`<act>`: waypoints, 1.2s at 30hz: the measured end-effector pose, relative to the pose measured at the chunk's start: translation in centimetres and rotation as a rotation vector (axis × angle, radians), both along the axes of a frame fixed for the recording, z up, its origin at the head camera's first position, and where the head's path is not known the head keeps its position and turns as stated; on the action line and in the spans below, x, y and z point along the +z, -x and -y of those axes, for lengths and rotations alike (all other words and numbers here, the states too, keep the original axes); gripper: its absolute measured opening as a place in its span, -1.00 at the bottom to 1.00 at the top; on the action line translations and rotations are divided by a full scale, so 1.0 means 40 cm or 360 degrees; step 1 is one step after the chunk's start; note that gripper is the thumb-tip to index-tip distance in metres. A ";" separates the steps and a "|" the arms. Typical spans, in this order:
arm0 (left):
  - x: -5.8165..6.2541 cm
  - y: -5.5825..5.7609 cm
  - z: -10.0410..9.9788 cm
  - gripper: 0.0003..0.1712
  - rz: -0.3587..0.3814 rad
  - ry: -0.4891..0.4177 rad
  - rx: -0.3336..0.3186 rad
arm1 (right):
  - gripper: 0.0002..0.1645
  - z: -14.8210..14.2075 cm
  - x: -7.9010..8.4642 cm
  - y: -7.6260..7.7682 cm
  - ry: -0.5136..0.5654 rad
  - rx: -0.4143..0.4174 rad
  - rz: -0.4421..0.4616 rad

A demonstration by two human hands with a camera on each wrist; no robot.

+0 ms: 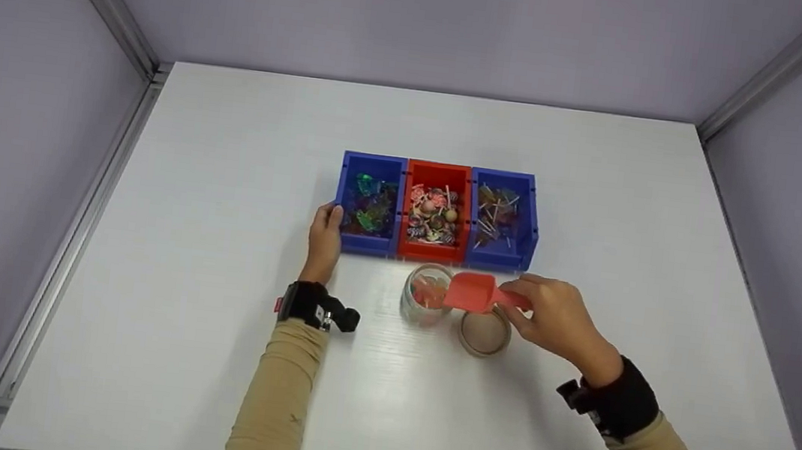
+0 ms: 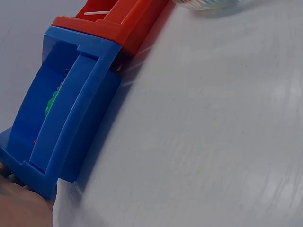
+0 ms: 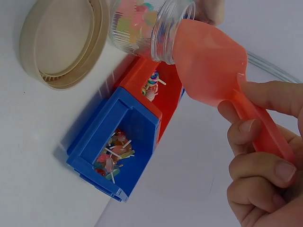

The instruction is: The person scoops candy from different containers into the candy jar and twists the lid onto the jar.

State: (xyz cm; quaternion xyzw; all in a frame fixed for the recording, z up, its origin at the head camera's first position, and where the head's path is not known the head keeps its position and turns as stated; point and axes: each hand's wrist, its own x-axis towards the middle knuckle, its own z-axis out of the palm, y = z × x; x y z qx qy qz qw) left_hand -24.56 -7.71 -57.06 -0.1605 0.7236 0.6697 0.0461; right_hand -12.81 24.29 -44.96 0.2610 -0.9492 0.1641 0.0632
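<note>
A coral plastic scoop is held by its handle in my right hand, fingers curled round it. Its bowl is at the mouth of a ribbed glass jar that has colourful candies inside. My left hand grips the outer side of the left blue bin near its front corner; some of its fingers are hidden by the bin in the left wrist view. Green and dark wrapped pieces lie in that bin. Beside the jar, under the right hand's side, rests a beige round lid.
A red bin with patterned lollipops stands in the middle of the joined row. On its right is another blue bin holding lollipops with white sticks. Pale walls enclose the white table at the back and sides.
</note>
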 end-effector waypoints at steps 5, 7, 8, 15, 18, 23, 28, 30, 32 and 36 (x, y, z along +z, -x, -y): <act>0.005 -0.004 -0.001 -0.45 -0.0005 -0.0019 -0.0002 | -0.83 -0.002 0.000 0.000 0.0008 0.0003 0.0006; 0.007 -0.006 0.000 -0.45 -0.0006 -0.0018 -0.0014 | -0.83 -0.003 -0.002 0.000 0.0009 0.0000 0.0008; 0.007 -0.006 0.000 -0.44 -0.0007 -0.0016 -0.0022 | -0.83 -0.003 -0.002 0.000 0.0011 -0.0003 0.0008; 0.007 -0.008 0.001 -0.44 -0.0013 -0.0003 -0.0043 | -0.84 -0.004 -0.006 0.001 0.0029 -0.0012 0.0004; 0.006 -0.006 0.001 -0.44 -0.0022 0.0001 -0.0037 | -0.84 -0.005 -0.009 0.001 0.0027 -0.0010 0.0002; 0.003 -0.005 0.003 -0.44 -0.0023 0.0007 -0.0038 | -0.83 -0.007 -0.009 0.002 0.0007 -0.0026 0.0069; 0.002 -0.004 0.004 -0.44 0.0002 -0.0010 -0.0039 | -0.82 -0.010 -0.003 0.003 0.0018 -0.0054 0.0147; 0.003 -0.004 0.003 -0.43 0.0006 -0.0013 -0.0041 | -0.83 -0.013 0.001 0.004 0.0032 -0.0066 0.0152; 0.003 -0.003 0.004 -0.43 0.0014 -0.0012 -0.0052 | -0.83 -0.017 0.004 0.005 0.0055 -0.0082 0.0155; 0.003 -0.004 0.004 -0.42 0.0019 -0.0006 -0.0058 | -0.82 -0.027 0.013 0.011 0.0100 -0.0114 0.0190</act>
